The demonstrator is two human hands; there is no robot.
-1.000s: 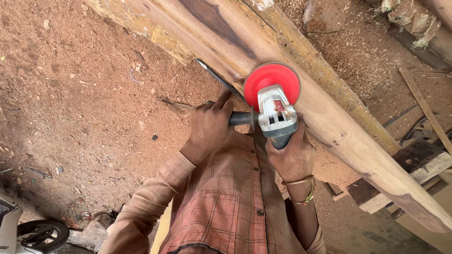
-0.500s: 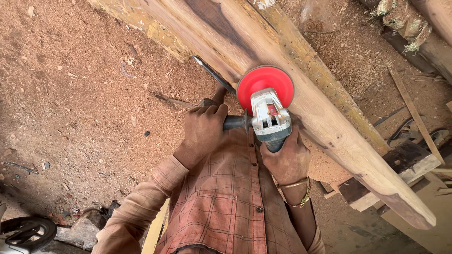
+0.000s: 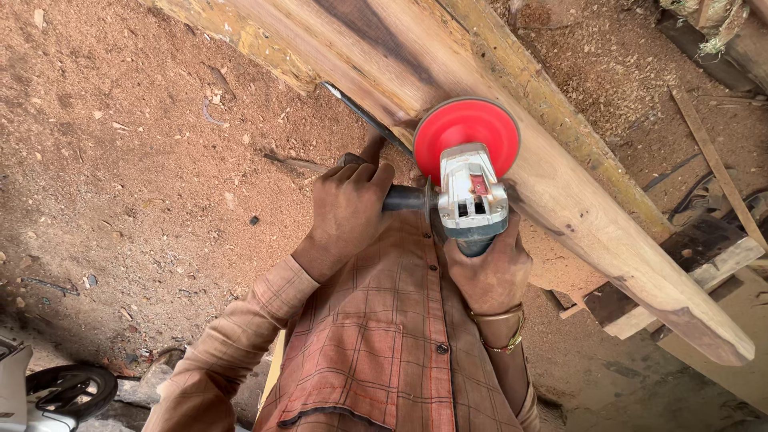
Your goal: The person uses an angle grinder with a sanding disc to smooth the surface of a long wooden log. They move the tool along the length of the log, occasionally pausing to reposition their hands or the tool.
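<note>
A grey angle grinder (image 3: 472, 200) with a round red disc (image 3: 466, 126) rests against a long wooden log (image 3: 560, 184) that runs diagonally from upper left to lower right. My left hand (image 3: 346, 216) is closed around the grinder's black side handle. My right hand (image 3: 490, 270), with bangles at the wrist, grips the rear of the grinder's body. The disc lies flat on the log's pale sanded face. A dark cable (image 3: 360, 112) trails along the log's lower edge.
Sawdust covers the ground (image 3: 144, 176) on the left. Wooden blocks (image 3: 688, 272) prop the log at the right, with thin sticks (image 3: 716, 168) and scrap beyond. A small wheel (image 3: 68, 392) of a white machine sits at the bottom left.
The grinder and both hands shifted slightly right and up along the log since half a second ago. Grips are unchanged.
</note>
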